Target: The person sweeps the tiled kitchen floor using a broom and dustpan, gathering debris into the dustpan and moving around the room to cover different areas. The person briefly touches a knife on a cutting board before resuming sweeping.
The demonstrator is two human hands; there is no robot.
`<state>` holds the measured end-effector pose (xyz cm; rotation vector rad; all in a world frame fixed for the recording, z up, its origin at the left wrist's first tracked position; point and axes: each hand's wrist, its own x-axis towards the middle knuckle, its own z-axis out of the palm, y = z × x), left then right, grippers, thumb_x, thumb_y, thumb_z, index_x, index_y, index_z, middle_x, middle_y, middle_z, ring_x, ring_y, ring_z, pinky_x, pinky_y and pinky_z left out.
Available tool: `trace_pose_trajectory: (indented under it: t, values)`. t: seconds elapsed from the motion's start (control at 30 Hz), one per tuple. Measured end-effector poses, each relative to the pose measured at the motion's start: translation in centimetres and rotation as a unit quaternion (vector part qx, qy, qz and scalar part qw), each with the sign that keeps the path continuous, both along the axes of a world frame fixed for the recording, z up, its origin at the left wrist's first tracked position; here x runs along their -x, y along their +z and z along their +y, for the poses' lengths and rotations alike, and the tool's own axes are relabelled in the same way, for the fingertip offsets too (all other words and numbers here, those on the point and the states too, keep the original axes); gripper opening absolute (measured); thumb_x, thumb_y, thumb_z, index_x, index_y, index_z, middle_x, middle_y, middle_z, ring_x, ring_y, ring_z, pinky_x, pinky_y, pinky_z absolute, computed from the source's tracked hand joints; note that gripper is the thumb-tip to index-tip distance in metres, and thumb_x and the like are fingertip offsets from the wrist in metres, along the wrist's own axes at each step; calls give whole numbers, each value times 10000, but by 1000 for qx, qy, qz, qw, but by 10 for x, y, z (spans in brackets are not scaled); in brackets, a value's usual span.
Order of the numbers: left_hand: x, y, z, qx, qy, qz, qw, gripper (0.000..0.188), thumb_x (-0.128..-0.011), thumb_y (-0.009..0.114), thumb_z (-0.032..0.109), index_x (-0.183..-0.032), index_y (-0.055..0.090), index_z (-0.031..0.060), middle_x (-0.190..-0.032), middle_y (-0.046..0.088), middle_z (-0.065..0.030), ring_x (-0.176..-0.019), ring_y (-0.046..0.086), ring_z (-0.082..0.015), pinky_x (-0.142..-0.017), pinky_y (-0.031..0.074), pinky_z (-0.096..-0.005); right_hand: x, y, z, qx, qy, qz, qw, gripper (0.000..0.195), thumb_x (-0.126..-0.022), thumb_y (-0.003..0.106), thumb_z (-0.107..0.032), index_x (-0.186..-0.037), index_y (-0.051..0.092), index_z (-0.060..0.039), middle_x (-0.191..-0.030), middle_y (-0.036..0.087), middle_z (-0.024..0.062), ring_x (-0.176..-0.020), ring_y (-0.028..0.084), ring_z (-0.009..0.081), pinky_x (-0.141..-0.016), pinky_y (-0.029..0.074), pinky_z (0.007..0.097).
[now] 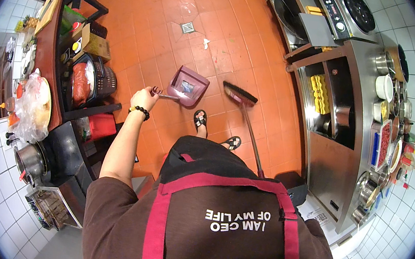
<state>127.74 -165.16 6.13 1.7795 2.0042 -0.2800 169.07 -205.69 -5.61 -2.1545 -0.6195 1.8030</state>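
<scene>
My left hand [145,99], with a beaded bracelet at the wrist, grips the handle of a mauve plastic dustpan [191,99]. The pan lies on the tiled floor in front of my feet, and a label shows inside it. To its right, a push-type broom [243,97] rests its dark bristles on the floor. Its long handle runs back toward my body and disappears behind my apron. My right hand is out of view, so what it holds is hidden.
White scraps [206,44] and small green bits lie on the floor near a metal drain [187,27]. Along the left stands a wooden table [52,62], with a black basket [106,79] beneath. A steel counter [359,146] with containers and an open shelf borders the right.
</scene>
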Motion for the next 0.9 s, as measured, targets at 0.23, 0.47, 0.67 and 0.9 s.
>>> trace_pose_trajectory:
  t: [0.23, 0.47, 0.67, 0.9]
  values:
    - [-9, 1, 2, -17, -18, -2, 1000, 257, -707, 558, 299, -869, 611, 107, -814, 622, -111, -808, 585, -268, -722, 456, -367, 7, -4, 114, 87, 164, -134, 973, 257, -768, 489, -230, -955, 514, -55, -620, 525, 114, -487, 531, 218, -443, 423, 365]
    - [-4, 1, 2, -10, -16, 0, 1000, 264, -713, 557, 312, -868, 608, 104, -799, 618, -127, -793, 586, -279, -716, 456, -374, 23, 33, 277, 11, 105, -150, 983, 340, -809, 485, -218, -1126, 424, -111, -565, 474, 57, -397, 476, 168, -357, 395, 308]
    - [1, 5, 4, -3, -20, -25, 999, 285, -719, 548, 297, -911, 591, 91, -818, 617, -142, -808, 588, -280, -727, 461, -377, 17, 46, 198, -54, 85, -134, 986, 362, -782, 508, -234, -1121, 439, -124, -569, 495, 77, -394, 486, 173, -356, 404, 306]
    - [4, -2, 10, 8, -21, -37, 999, 288, -717, 548, 300, -895, 575, 74, -833, 615, -137, -835, 580, -279, -743, 452, -376, 8, 22, 190, 87, 202, -153, 963, 262, -765, 505, -236, -848, 525, 12, -556, 489, 117, -415, 513, 243, -358, 391, 365]
